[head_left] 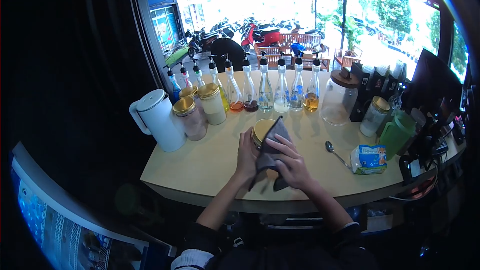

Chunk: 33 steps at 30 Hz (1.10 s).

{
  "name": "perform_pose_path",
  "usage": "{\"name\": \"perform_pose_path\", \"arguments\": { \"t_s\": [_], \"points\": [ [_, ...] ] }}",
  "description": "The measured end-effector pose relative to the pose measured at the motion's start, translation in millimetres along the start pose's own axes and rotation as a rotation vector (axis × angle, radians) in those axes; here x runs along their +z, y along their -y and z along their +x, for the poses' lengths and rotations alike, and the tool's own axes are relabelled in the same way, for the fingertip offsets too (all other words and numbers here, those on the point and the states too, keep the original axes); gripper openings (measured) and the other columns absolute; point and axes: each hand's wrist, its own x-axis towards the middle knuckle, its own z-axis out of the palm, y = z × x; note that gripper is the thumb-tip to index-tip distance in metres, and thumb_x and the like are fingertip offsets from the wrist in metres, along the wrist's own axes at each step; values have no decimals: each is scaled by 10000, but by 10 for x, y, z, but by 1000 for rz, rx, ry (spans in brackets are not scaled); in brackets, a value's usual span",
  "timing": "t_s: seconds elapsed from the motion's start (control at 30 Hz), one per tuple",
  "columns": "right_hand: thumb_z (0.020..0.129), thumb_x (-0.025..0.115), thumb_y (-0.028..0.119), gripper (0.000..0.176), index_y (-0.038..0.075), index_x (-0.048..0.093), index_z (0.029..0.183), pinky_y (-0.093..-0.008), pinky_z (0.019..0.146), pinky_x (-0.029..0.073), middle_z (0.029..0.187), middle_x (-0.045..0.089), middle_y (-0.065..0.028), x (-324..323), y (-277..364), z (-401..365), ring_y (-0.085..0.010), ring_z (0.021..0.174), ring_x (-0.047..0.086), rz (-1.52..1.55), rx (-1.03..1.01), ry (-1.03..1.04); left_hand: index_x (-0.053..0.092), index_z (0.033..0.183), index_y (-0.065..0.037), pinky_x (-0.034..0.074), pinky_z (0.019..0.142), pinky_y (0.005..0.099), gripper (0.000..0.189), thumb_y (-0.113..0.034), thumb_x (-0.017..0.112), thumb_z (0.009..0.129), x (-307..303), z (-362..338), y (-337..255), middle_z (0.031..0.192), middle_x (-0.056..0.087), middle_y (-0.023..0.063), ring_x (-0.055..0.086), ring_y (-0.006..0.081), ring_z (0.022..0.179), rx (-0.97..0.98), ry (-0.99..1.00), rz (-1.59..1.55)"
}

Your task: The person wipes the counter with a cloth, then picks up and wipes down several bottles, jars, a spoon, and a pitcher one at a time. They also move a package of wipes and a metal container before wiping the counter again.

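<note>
A jar with a gold lid [263, 129] is between my hands above the front middle of the wooden counter [215, 165]. Its body is mostly hidden by my fingers and the cloth. My left hand [246, 156] wraps round the jar's left side. A dark grey cloth [274, 145] lies against the jar's right side, its lower corners hanging down. My right hand [289, 162] grips this cloth and presses it to the jar, fingers pointing up and left.
Pump bottles [265, 92] of coloured syrup line the counter's back. Left stand a white jug [157, 120] and gold-lidded jars [191, 120]. Right are a spoon [337, 154], a tissue pack [369, 160], a green pitcher [397, 132] and a wooden-lidded glass jar [340, 99].
</note>
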Motion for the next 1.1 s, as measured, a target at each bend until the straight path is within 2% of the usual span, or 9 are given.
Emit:
{"name": "perform_pose_path", "arguments": {
  "t_s": [0.07, 0.1, 0.2, 0.3, 0.43, 0.73, 0.87, 0.93, 1.1],
  "points": [
    [870, 482, 34, 165, -79, 588, 814, -434, 1026, 378, 1209, 583, -192, -106, -71, -101, -360, 1210, 497, 188, 63, -81, 356, 1275, 1, 439, 946, 409, 922, -253, 862, 547, -81, -150, -136, 1152, 460, 150, 506, 293, 1106, 438, 103, 1101],
    [921, 384, 118, 313, -79, 626, 944, -413, 987, 406, 1109, 619, -202, -142, -234, -214, -338, 1137, 550, 249, 207, -109, 340, 1288, -13, 436, 969, 402, 953, -212, 878, 527, -182, -140, -147, 1189, 481, 140, 507, 273, 1138, 436, 64, 1198],
    [923, 438, 95, 211, -28, 571, 1030, -358, 907, 439, 1072, 602, -181, -347, -535, -295, -294, 1036, 587, 31, 617, -95, 339, 1273, -31, 421, 996, 394, 935, -160, 891, 529, -352, -161, -296, 1228, 465, 138, 498, 273, 1163, 345, 87, 860],
    [874, 547, 80, 322, 0, 506, 1183, -363, 957, 407, 1199, 532, -186, -214, -672, -212, -288, 1154, 516, -474, 484, -106, 324, 1292, -26, 416, 1006, 391, 962, -169, 883, 523, -433, -194, -402, 1233, 485, 152, 501, 272, 1173, 344, 102, 811],
    [663, 812, 199, 794, -3, 382, 1299, -388, 1020, 380, 1270, 473, -190, 292, -237, 172, -288, 1249, 439, 125, 440, 240, 318, 1293, -29, 423, 1000, 388, 964, -184, 885, 527, -495, -190, -518, 1233, 492, 154, 507, 260, 1175, 320, 183, 669],
    [527, 869, 234, 940, -1, 349, 1274, -392, 950, 457, 1216, 534, -161, 1559, -647, 653, -264, 1135, 541, 449, 508, 36, -13, 1448, 9, 292, 1093, 444, 1259, -355, 859, 617, -1270, 18, -961, 1421, 255, 280, 316, 358, 1331, 369, 299, 936],
    [503, 877, 218, 969, -2, 334, 1274, -396, 942, 475, 1193, 538, -169, 1903, -908, 979, -275, 1129, 540, 302, 562, 14, 169, 1428, 23, 254, 1096, 498, 952, -395, 718, 774, -1843, -9, -1034, 1418, 295, 281, 265, 377, 1360, 156, 221, 1233],
    [507, 876, 213, 979, -1, 319, 1283, -390, 943, 479, 1191, 532, -181, 2094, -1011, 1105, -279, 1121, 542, 354, 563, -17, 314, 1386, 12, 221, 1076, 589, 818, -469, 638, 809, -2084, 26, -1019, 1437, 320, 220, 268, 370, 1363, -264, 378, 1710],
    [528, 881, 202, 981, -4, 307, 1296, -397, 937, 485, 1195, 528, -190, 2405, -1160, 1243, -278, 1109, 547, 297, 703, -74, 369, 1371, -14, 183, 1056, 654, 753, -520, 553, 844, -2282, 6, -857, 1469, 308, 161, 253, 345, 1376, -71, 411, 1862]
  ]
}}
